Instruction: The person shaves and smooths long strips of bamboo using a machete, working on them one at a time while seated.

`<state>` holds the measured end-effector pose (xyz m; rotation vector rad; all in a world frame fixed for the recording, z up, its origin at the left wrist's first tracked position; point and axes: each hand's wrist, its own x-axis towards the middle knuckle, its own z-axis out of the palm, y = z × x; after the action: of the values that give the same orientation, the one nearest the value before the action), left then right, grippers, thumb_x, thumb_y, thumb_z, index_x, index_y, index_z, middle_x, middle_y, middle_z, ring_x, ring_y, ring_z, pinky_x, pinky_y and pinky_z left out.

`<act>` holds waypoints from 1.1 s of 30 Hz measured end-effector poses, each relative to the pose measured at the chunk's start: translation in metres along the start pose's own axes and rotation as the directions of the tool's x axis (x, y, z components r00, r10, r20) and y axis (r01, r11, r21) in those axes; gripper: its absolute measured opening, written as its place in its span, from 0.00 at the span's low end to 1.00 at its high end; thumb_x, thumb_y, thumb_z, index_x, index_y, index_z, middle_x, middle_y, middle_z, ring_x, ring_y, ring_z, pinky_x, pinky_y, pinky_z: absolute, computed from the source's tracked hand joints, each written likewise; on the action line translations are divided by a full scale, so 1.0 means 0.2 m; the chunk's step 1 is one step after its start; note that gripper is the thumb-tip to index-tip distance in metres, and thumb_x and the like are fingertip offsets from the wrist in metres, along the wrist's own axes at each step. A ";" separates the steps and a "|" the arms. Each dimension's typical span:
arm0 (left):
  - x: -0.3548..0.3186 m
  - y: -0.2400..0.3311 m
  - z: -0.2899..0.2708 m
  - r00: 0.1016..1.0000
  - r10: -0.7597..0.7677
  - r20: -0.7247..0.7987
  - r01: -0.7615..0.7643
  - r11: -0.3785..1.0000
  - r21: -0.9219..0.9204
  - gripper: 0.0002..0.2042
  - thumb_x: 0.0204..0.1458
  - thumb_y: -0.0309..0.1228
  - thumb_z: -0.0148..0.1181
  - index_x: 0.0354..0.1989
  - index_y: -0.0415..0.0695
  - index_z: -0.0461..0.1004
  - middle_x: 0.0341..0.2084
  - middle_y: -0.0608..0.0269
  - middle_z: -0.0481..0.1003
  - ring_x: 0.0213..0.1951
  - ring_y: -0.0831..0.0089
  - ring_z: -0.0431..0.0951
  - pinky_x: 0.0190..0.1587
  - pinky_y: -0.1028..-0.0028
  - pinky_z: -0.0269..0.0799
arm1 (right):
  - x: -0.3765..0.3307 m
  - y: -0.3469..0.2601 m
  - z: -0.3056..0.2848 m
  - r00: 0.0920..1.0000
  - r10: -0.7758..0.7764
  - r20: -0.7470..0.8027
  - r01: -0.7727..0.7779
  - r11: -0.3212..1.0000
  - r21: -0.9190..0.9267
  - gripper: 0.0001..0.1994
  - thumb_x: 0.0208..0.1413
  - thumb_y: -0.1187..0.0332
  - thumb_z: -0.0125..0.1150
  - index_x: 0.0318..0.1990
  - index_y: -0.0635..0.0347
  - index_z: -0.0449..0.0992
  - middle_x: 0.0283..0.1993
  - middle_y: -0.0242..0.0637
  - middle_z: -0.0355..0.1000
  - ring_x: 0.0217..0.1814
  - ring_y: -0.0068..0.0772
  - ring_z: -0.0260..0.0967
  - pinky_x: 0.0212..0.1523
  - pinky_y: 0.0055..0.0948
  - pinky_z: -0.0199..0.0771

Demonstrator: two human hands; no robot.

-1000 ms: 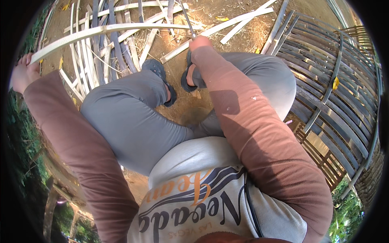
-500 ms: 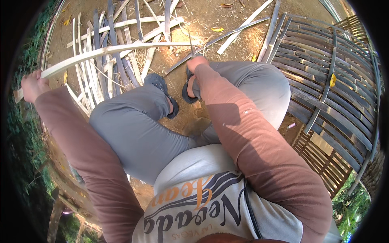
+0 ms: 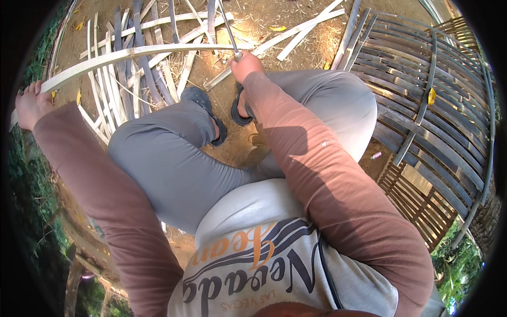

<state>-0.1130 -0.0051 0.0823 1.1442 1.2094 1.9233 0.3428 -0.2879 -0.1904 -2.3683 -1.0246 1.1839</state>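
Observation:
A long pale bamboo strip [image 3: 132, 52] stretches from the far left across to the middle. My left hand [image 3: 33, 107] is closed around its left end. Held in my right hand [image 3: 246, 66] is a knife [image 3: 230, 33] with a narrow dark blade and a metal collar at the handle. The blade points up and away, touching or passing very near the strip's right end; which of the two I cannot tell. Below the hands are my bent knees in grey trousers and my feet in dark clogs.
Loose bamboo slats [image 3: 142, 74], pale and dark, lie crisscrossed on the dirt ground beyond my left knee. A rack of bamboo slats [image 3: 422, 95] stands to the right, with a brown lattice panel [image 3: 417, 203] at its near end. More slats [image 3: 303, 34] lie ahead.
The knife has swung so that more of its blade shows, pointing up and slightly left. Both hands and the bamboo strip appear a little higher and further left, as does the whole view.

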 end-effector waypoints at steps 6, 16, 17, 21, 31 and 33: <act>-0.12 0.23 0.12 0.999 -0.034 0.008 0.035 0.994 -0.102 0.02 0.66 0.20 0.42 0.42 0.39 0.61 0.21 0.66 0.54 0.20 0.73 0.55 0.22 0.70 0.55 | 0.19 0.23 0.10 0.986 0.091 0.138 -0.074 0.989 -0.127 0.22 0.61 0.54 0.62 0.50 0.66 0.80 0.43 0.54 0.79 0.44 0.49 0.78 0.46 0.43 0.77; -0.56 0.54 0.42 0.988 -0.041 0.147 0.071 0.976 -0.204 0.16 0.72 0.34 0.41 0.28 0.47 0.53 0.18 0.69 0.49 0.21 0.76 0.48 0.24 0.73 0.50 | 0.04 -0.28 -0.02 0.990 -0.137 0.015 0.112 0.864 0.491 0.17 0.62 0.58 0.64 0.41 0.67 0.77 0.21 0.37 0.72 0.18 0.29 0.70 0.20 0.37 0.71; -0.62 0.58 0.47 0.986 -0.046 0.159 0.079 0.974 -0.211 0.17 0.73 0.36 0.41 0.27 0.48 0.53 0.18 0.69 0.49 0.21 0.76 0.48 0.24 0.74 0.50 | 0.01 -0.34 -0.04 0.986 -0.167 0.001 0.144 0.849 0.508 0.16 0.62 0.58 0.64 0.42 0.66 0.77 0.23 0.37 0.73 0.18 0.28 0.70 0.20 0.36 0.71; -0.73 0.66 0.54 0.986 -0.012 0.168 0.052 0.970 -0.236 0.17 0.73 0.37 0.41 0.28 0.48 0.55 0.18 0.70 0.49 0.21 0.77 0.48 0.24 0.74 0.50 | -0.29 -0.66 -0.22 0.916 -0.390 -0.092 0.379 0.767 0.517 0.24 0.60 0.56 0.65 0.50 0.73 0.77 0.38 0.54 0.81 0.43 0.49 0.80 0.50 0.41 0.78; -0.82 0.68 0.65 0.998 -0.044 -0.034 0.039 0.990 -0.138 0.17 0.73 0.35 0.45 0.28 0.47 0.54 0.19 0.70 0.51 0.21 0.77 0.50 0.24 0.72 0.50 | -0.45 -0.67 -0.10 0.843 -0.530 0.093 0.484 0.823 0.297 0.22 0.59 0.56 0.66 0.49 0.70 0.78 0.38 0.54 0.80 0.43 0.56 0.78 0.47 0.43 0.77; -0.79 0.64 0.63 0.996 -0.074 -0.059 0.063 0.985 -0.162 0.17 0.72 0.35 0.46 0.28 0.47 0.54 0.19 0.70 0.51 0.20 0.77 0.49 0.23 0.72 0.50 | -0.17 -0.35 0.05 0.926 -0.376 0.030 0.372 0.923 0.096 0.21 0.60 0.57 0.63 0.49 0.69 0.80 0.41 0.56 0.80 0.46 0.57 0.78 0.50 0.45 0.77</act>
<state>0.0674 -0.1370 0.1707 0.9521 1.0908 1.9791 0.2887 -0.2637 -0.1386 -1.9666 -1.3375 1.1164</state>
